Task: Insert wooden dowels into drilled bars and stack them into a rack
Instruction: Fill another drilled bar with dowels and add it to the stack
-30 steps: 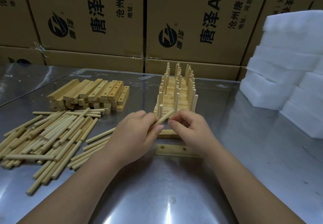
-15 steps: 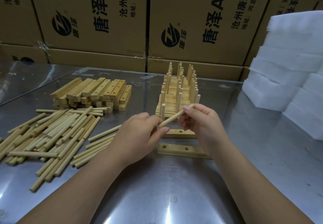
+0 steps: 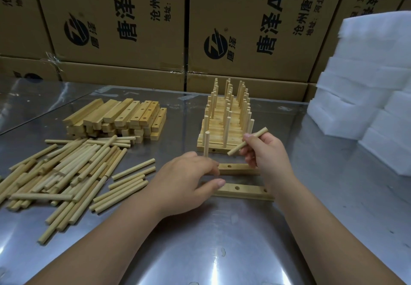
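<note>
Pale yellow wooden dowels (image 3: 66,171) and drilled bars (image 3: 124,116); reflective grey steel tabletop (image 3: 200,240); brown cardboard boxes (image 3: 244,18) with black lettering at twelve o'clock; white foam blocks (image 3: 373,73) at two o'clock.

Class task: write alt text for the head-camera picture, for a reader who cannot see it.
A person's right hand holds a tilted wooden dowel above two drilled bars on a metal table, the left hand resting on their left ends. A pegged rack stands behind; loose dowels lie left.

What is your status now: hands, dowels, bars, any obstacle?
Right hand pinches tilted dowel. Left hand at foot of upright dowel by far bar, grip unclear. Near bar: visible holes empty. Nothing in the way.
</note>
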